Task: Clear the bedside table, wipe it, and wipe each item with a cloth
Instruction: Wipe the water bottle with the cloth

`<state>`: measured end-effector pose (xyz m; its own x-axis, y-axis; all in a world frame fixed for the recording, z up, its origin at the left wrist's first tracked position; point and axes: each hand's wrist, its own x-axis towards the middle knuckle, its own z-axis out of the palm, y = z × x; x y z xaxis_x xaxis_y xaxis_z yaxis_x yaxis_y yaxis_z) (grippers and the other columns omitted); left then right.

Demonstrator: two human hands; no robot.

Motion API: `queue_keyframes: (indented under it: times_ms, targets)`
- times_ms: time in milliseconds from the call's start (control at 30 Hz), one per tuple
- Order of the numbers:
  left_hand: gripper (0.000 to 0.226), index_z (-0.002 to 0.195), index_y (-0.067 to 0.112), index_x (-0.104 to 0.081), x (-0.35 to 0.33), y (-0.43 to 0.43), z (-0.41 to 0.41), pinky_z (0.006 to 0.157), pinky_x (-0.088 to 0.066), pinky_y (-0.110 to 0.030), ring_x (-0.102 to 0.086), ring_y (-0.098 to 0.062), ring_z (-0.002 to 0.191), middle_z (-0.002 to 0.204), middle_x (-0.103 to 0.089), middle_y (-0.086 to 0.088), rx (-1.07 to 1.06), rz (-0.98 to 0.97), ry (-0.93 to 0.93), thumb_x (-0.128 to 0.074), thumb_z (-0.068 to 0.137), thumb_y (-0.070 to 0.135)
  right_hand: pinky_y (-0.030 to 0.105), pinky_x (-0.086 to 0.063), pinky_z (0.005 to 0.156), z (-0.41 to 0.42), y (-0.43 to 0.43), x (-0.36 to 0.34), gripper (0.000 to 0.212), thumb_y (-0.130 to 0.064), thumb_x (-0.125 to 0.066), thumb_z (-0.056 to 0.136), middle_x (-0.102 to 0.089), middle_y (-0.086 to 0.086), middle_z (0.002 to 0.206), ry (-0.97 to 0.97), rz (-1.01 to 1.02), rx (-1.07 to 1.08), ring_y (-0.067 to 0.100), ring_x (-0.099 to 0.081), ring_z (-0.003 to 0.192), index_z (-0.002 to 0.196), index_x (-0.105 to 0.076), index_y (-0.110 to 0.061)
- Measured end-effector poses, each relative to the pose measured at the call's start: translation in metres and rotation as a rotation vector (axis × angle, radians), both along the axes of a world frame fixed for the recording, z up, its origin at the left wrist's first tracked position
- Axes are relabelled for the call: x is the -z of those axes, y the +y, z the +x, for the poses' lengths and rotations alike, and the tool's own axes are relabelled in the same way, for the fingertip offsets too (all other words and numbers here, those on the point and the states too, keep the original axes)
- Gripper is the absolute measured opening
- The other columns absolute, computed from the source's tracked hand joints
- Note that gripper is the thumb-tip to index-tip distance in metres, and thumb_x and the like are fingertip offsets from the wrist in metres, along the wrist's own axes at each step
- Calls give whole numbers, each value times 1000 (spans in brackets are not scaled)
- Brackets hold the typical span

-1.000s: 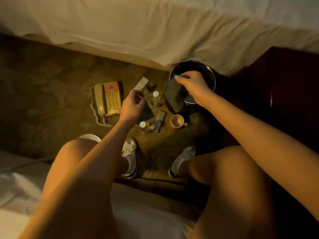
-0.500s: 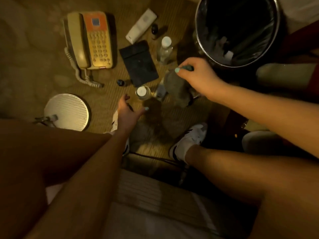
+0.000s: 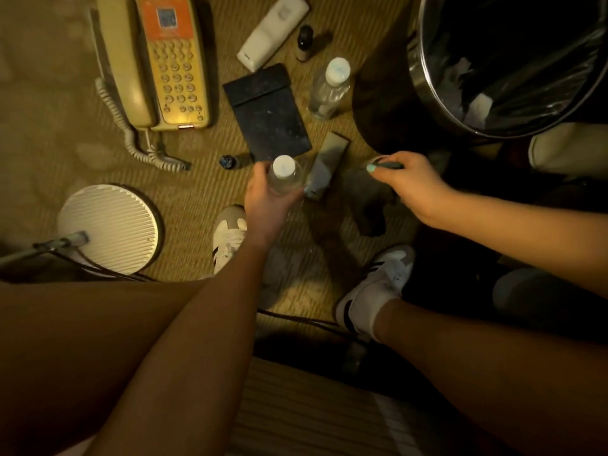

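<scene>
The cleared items lie on the carpet. My left hand [image 3: 266, 199] grips a small clear bottle with a white cap [image 3: 284, 174]. To its right my right hand [image 3: 411, 182] holds a dark grey cloth [image 3: 368, 202] that hangs down toward the floor. Around them sit a beige and orange telephone [image 3: 154, 60], a black notepad [image 3: 268, 113], a second clear bottle [image 3: 329, 87], a white remote [image 3: 273, 31], a grey remote [image 3: 327, 162], a small dark bottle [image 3: 304, 42] and a tiny dark bottle [image 3: 228, 161].
A metal waste bin with a black liner [image 3: 506, 60] stands at the upper right. A round white lamp base [image 3: 108, 225] with its cord sits at the left. My two white shoes [image 3: 230, 238] [image 3: 378, 284] rest on the carpet below the hands.
The view has dropped closer to the floor. My left hand reached down and took hold of the small clear bottle. My right hand lowered a little with the cloth.
</scene>
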<state>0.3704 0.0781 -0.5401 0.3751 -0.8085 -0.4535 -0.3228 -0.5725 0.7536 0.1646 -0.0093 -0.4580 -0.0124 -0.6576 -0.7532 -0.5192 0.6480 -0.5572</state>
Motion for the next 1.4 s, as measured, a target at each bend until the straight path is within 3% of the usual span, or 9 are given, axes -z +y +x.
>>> queue_keyframes:
  times_ms: [200, 367, 500, 600, 700, 833, 1100, 1267, 1400]
  targets:
    - [54, 105, 21, -47, -54, -25, -6, 81, -54, -40, -60, -11, 93, 103, -62, 5, -25, -29, 72, -85, 70, 36, 40, -54, 88, 3, -25, -57, 25, -13, -75, 80, -67, 17, 102, 46, -39, -121, 28, -65, 98, 101, -62, -6]
    - [66, 110, 24, -47, -134, -49, -7, 89, -54, -45, -62, -12, 101, 108, -63, 7, -57, -103, 198, -78, 63, 57, 33, -46, 78, 20, -50, -140, 11, -20, -68, 87, -61, 4, 91, 75, -368, -164, 17, -57, 91, 94, -64, -13]
    - [55, 116, 29, -43, -214, -65, -13, 96, -50, -39, -58, -11, 111, 116, -59, 11, -5, -173, 273, -79, 77, 41, 20, -43, 70, 23, -57, -213, 9, -21, -67, 88, -60, -3, 87, 64, -632, -90, 10, -56, 86, 91, -63, -14]
    - [50, 118, 24, -44, -269, -67, -18, 90, -51, -30, -59, -13, 111, 119, -60, 5, 79, -240, 320, -76, 81, 36, 11, -45, 68, 24, -44, -257, 9, -19, -68, 87, -61, -8, 86, -57, -733, 130, 5, -58, 84, 94, -63, -17]
    - [45, 113, 18, -50, -318, -65, -19, 77, -52, -24, -62, -3, 97, 107, -63, 7, 197, -315, 298, -75, 81, 39, 27, -52, 78, 18, -25, -290, 11, -17, -67, 87, -67, 1, 87, -183, -761, 259, 14, -64, 86, 94, -65, -10]
    - [51, 106, 30, -53, -361, -62, -18, 87, -56, -43, -66, -11, 98, 106, -66, 8, 338, -354, 244, -76, 69, 58, 40, -54, 90, 2, 3, -316, 16, -22, -71, 79, -70, 11, 101, -450, -720, 439, 25, -66, 101, 93, -69, -15]
    - [68, 110, 17, -57, -396, -79, -43, 86, -52, -56, -67, -24, 95, 104, -68, -3, 609, -340, 211, -70, 64, 65, 27, -54, 76, -24, 16, -345, 29, -7, -48, 97, -72, 6, 85, -832, -647, 545, 15, -67, 88, 83, -73, -9]
    - [72, 111, 16, -57, -401, -111, -50, 89, -50, -56, -64, -28, 98, 105, -67, -6, 745, -335, 246, -70, 62, 67, 25, -52, 84, -44, -4, -342, 25, -13, -59, 92, -74, -6, 94, -551, -785, 332, 10, -67, 98, 88, -76, -30]
    - [59, 103, 28, -57, -395, -131, -53, 74, -47, -32, -61, -4, 87, 95, -64, 12, 867, -306, 224, -65, 61, 69, 17, -50, 77, -41, -20, -330, 21, -14, -64, 89, -70, -9, 97, -357, -839, 230, 3, -66, 93, 107, -66, -26]
